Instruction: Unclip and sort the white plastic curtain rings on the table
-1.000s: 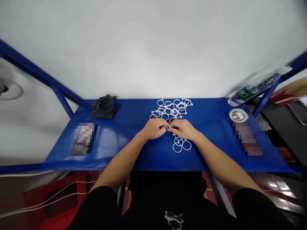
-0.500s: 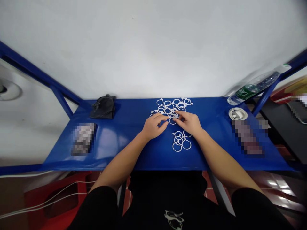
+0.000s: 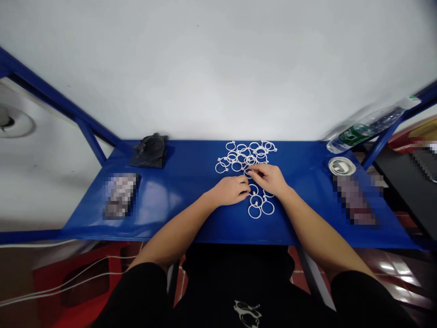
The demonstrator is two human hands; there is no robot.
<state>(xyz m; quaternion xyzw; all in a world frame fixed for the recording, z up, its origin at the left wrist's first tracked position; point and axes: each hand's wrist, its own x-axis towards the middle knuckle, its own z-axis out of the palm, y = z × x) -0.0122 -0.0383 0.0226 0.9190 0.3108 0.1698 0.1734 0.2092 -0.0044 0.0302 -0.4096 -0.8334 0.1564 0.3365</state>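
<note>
A heap of several loose white plastic rings (image 3: pixel 246 154) lies at the back middle of the blue table (image 3: pixel 177 196). Closer to me sits a small linked cluster of white rings (image 3: pixel 260 206). My left hand (image 3: pixel 231 190) rests on the table with curled fingers, its fingertips pinching at the top of the linked cluster. My right hand (image 3: pixel 272 179) is beside it, fingers pinched on a white ring at the near edge of the heap. The two hands almost touch.
A crumpled black bag (image 3: pixel 149 150) lies at the back left. A blurred flat object (image 3: pixel 120 195) sits left, another (image 3: pixel 354 199) right. A coiled white cable (image 3: pixel 341 166) and a lying plastic bottle (image 3: pixel 368 130) are at the far right. Blue frame bars rise on both sides.
Both hands reached to the heap, then drew back a little toward me. My left hand has come down and closed at the linked cluster; my right hand pinches a ring from the heap's edge.
</note>
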